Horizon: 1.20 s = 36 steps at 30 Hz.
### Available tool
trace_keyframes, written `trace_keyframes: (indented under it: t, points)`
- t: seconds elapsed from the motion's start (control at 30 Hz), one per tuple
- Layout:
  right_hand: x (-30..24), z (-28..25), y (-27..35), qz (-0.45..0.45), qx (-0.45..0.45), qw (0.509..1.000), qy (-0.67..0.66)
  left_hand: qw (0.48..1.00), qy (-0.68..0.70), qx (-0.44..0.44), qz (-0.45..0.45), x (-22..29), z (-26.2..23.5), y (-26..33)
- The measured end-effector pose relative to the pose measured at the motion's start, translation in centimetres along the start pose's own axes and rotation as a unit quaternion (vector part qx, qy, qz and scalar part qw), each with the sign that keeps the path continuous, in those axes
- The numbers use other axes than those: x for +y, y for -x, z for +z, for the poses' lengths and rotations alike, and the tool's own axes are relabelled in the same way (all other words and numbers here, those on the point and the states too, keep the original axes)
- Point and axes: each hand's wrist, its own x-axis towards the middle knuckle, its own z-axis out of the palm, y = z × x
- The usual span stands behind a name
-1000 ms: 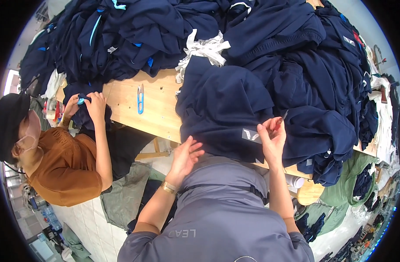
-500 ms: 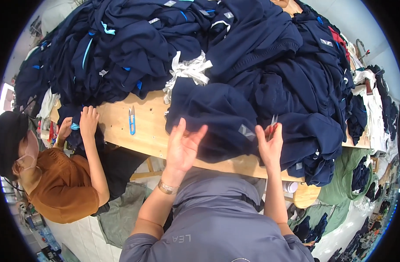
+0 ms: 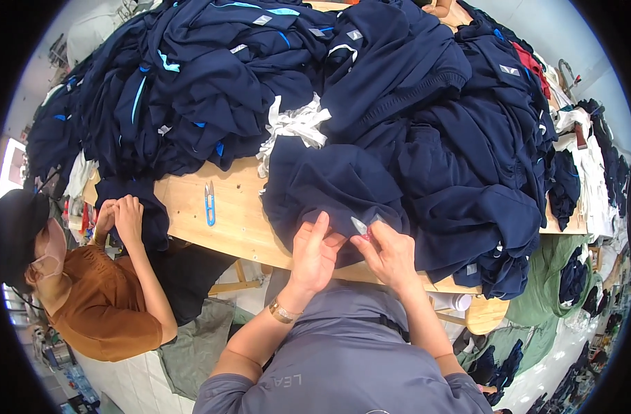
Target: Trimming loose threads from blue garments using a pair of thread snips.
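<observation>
A navy garment [image 3: 329, 190] lies in front of me on the wooden table [image 3: 239, 228]. My left hand [image 3: 314, 254] pinches its near edge, fingers on the cloth. My right hand [image 3: 390, 254] sits close beside it and holds a small thread snipper [image 3: 360, 226], whose metal tip points at the garment's hem between the two hands.
A big heap of navy garments [image 3: 274, 83] with light blue trim covers the table's far side and right. A bundle of white strips [image 3: 291, 124] lies on it. Blue snips [image 3: 210, 203] rest on bare wood. A person in an orange top [image 3: 102, 303] handles cloth at the left.
My two hands have come together on the garment's near edge; the left one dropped from raised and spread to gripping the cloth. The view tilted closer to the table.
</observation>
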Motion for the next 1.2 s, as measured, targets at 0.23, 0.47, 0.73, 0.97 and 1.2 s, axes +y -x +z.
trace_keyframes:
  t: [0.23, 0.47, 0.73, 0.97, 1.2]
  points:
    - [-0.29, 0.42, -0.20, -0.014, 0.003, 0.999, 0.038, 0.995, -0.077, 0.003, 0.055, -0.06, 0.76, 0.27]
    - [-0.55, 0.54, -0.28, -0.024, 0.010, 0.999, 0.032, 0.994, -0.097, -0.004, 0.057, -0.21, 0.07, 0.52]
    - [-0.16, 0.38, 0.15, -0.032, 0.003, 0.998, 0.059, 0.996, -0.080, 0.009, 0.039, -0.01, 0.55, 0.44]
    - [-0.08, 0.61, 0.01, -0.053, 0.011, 0.996, 0.076, 0.995, -0.086, 0.015, 0.038, -0.10, 0.34, 0.27]
    - [-0.16, 0.74, -0.04, -0.060, 0.022, 0.995, 0.078, 0.995, -0.093, 0.013, 0.035, -0.36, 0.35, 0.68]
